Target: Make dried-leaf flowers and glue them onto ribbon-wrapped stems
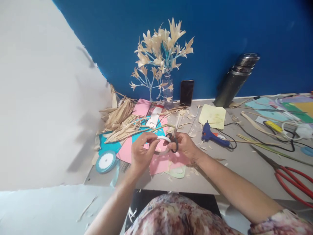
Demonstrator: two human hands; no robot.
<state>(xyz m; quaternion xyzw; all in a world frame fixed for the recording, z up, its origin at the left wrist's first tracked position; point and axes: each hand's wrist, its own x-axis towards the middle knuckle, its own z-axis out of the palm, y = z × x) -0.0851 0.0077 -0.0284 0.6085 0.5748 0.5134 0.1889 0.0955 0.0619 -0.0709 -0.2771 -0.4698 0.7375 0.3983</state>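
Between my hands is a thin white ring (164, 138) that looks like a roll of tape. My left hand (143, 150) is closed, its thumb and fingers pinching the ring's left side. My right hand (184, 146) is closed around small black-handled scissors (175, 143), whose blades point up and away from me. Its fingertips are close to the ring's right side; whether they touch it I cannot tell. Below both hands lie pink paper sheets (158, 164) and scattered husk scraps. A roll of blue ribbon (106, 161) lies left of my left hand.
Dried husks (119, 116) are heaped at the back left. Husk flowers (161, 49) stand in a clear bottle (168, 88), beside a phone (186, 92) and a dark flask (234, 81). To the right lie a blue glue gun (214, 136), its cord and large red-handled scissors (290, 178).
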